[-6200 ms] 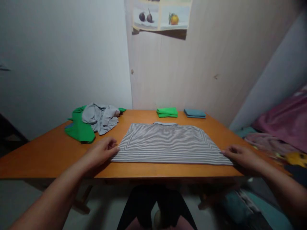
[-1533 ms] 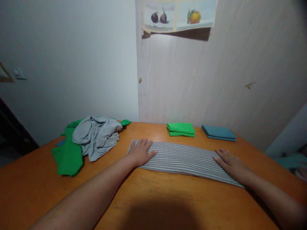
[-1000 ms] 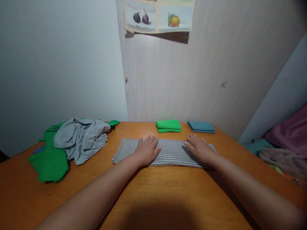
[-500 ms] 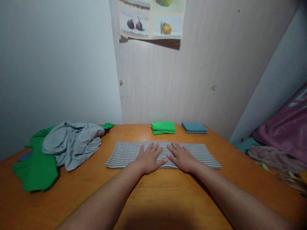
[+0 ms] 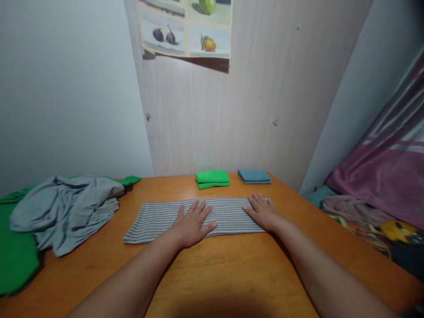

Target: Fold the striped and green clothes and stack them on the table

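A grey-and-white striped cloth (image 5: 228, 216) lies as a long flat strip across the table before me. My left hand (image 5: 192, 223) rests palm down near its middle, fingers spread. Toward the right end, my right hand (image 5: 263, 212) also lies flat on the cloth with fingers apart, and it covers much of that end together with the wrist. Neither hand grips anything. Beyond the strip sit a folded bright green cloth (image 5: 212, 179) and a folded blue-grey cloth (image 5: 254, 176), side by side near the table's back edge.
On the left of the wooden table (image 5: 212, 274) is a crumpled grey garment (image 5: 73, 207) lying over a green garment (image 5: 16, 256). The wall (image 5: 212, 115) with a fruit poster (image 5: 208, 26) rises behind. Right of the table are pink fabric (image 5: 374, 176) and a yellow object (image 5: 397, 232).
My right hand has slid right along the striped cloth, away from my left hand, which stays near the middle. The view has turned to the right.
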Tool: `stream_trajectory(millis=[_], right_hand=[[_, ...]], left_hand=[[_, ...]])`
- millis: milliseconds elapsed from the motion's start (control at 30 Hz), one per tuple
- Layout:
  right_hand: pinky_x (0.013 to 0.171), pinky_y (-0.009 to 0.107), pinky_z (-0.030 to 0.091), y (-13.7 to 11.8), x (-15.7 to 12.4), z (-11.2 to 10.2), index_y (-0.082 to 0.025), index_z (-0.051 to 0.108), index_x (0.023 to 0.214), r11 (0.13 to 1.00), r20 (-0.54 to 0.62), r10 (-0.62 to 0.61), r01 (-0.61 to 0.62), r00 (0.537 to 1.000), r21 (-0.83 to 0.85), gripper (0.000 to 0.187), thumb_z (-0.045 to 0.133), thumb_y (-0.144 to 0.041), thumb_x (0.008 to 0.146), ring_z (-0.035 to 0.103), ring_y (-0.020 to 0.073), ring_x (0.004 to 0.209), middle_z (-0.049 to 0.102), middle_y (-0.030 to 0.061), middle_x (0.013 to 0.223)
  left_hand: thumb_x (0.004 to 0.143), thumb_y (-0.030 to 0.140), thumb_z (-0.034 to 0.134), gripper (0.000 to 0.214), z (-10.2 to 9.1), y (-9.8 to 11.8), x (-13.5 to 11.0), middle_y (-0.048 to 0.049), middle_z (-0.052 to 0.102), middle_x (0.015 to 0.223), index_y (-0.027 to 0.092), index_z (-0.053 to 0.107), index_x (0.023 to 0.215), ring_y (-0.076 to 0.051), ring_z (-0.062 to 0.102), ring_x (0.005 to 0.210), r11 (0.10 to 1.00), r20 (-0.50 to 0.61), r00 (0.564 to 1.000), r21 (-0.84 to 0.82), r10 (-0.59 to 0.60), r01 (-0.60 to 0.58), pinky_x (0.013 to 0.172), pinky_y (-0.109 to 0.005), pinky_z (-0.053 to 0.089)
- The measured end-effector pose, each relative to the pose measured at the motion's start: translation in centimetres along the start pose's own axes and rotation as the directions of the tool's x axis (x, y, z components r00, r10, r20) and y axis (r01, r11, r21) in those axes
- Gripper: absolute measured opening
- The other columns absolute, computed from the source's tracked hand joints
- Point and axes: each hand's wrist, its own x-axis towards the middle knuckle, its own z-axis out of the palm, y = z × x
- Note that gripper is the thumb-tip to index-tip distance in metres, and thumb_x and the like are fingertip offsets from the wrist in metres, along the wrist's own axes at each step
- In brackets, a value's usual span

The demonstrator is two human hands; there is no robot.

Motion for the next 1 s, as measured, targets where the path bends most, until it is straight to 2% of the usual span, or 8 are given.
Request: stream_trajectory(millis=[133,267,367,467,567,767,900,1000], right_hand=[[0.121,0.058,0.016,1.2,0.2,1.0,-0.013,0.031,0.158,0.999,-0.027,0.033,-0.033,0.999,-0.008,0.088,0.018,-0.073,0.095,0.016,0.0346,0.153,0.021,0.0142,0.166],[0.121,0.059,0.018,2.1,0.7,2.1,-0.015,0.032,0.158,0.998,-0.037,0.048,-0.050,0.998,-0.040,0.088,0.016,-0.073,0.094,0.017,0.0346,0.153,0.022,0.0120,0.166],[0.120,0.063,0.018,2.4,1.1,2.7,-0.014,0.032,0.158,0.997,-0.051,0.040,-0.043,0.998,-0.059,0.090,0.014,-0.074,0.093,0.018,0.0352,0.152,0.023,0.0119,0.166],[0.118,0.068,0.019,2.8,1.4,3.1,-0.016,0.034,0.157,0.997,-0.070,0.037,-0.041,0.997,-0.062,0.091,0.013,-0.075,0.091,0.018,0.0365,0.152,0.024,0.0112,0.165],[0.117,0.070,0.019,3.1,1.6,3.3,-0.018,0.035,0.157,0.997,-0.083,0.036,-0.041,0.996,-0.069,0.089,0.014,-0.074,0.091,0.020,0.0367,0.152,0.024,0.0099,0.165],[0.116,0.072,0.017,2.9,1.7,3.4,-0.016,0.042,0.153,0.991,-0.136,0.003,-0.022,0.991,-0.135,0.087,0.017,-0.072,0.092,0.022,0.0391,0.150,0.030,0.0133,0.163],[0.119,0.062,0.022,2.8,1.9,3.8,-0.008,0.042,0.151,0.986,-0.157,-0.110,0.088,0.981,-0.145,0.085,0.020,-0.067,0.094,0.025,0.0370,0.150,0.034,0.0184,0.160],[0.118,0.059,0.028,2.8,2.2,4.1,-0.005,0.041,0.151,0.990,-0.131,-0.115,0.103,0.985,-0.100,0.088,0.019,-0.068,0.094,0.029,0.0376,0.149,0.036,0.0199,0.159]], left_hand=[[0.092,0.078,0.021,0.080,0.0,0.1,-0.2,-0.0073,0.016,0.168,0.032,0.030,0.157,-0.035,0.007,0.155,1.000,0.013,1.000,-0.014,0.009,-0.009,0.116,-0.073,0.001],[0.093,0.078,0.021,0.082,-0.2,-0.3,-0.2,-0.0102,0.015,0.168,0.028,0.030,0.157,-0.032,0.010,0.155,0.999,-0.018,1.000,-0.045,-0.022,0.021,0.119,-0.066,0.007],[0.095,0.075,0.019,0.084,-0.3,-1.7,-0.2,-0.0161,0.021,0.166,0.019,0.031,0.155,-0.032,0.015,0.154,0.989,-0.096,0.985,-0.030,-0.144,0.142,0.121,-0.059,0.014],[0.095,0.074,0.020,0.086,-0.4,-3.6,-0.7,-0.0228,0.031,0.161,0.010,0.037,0.150,-0.034,0.023,0.152,0.952,-0.146,0.943,0.008,-0.300,0.305,0.121,-0.054,0.018],[0.093,0.076,0.022,0.090,-0.5,-5.1,-1.4,-0.0254,0.033,0.159,0.006,0.041,0.147,-0.036,0.025,0.150,0.920,-0.172,0.911,0.055,-0.374,0.388,0.121,-0.053,0.018],[0.090,0.080,0.022,0.094,-0.7,-5.8,-1.8,-0.0237,0.032,0.160,0.009,0.040,0.148,-0.036,0.023,0.151,0.908,-0.137,0.906,0.072,-0.400,0.412,0.120,-0.054,0.018],[0.091,0.078,0.024,0.090,-1.3,-6.0,-1.6,-0.0236,0.034,0.159,0.009,0.042,0.146,-0.036,0.027,0.149,0.922,-0.098,0.923,0.079,-0.372,0.380,0.118,-0.051,0.023],[0.093,0.074,0.027,0.081,-2.0,-6.8,-2.5,-0.0241,0.045,0.151,0.009,0.051,0.136,-0.036,0.038,0.143,0.934,-0.098,0.938,0.103,-0.333,0.343,0.115,-0.047,0.030]])
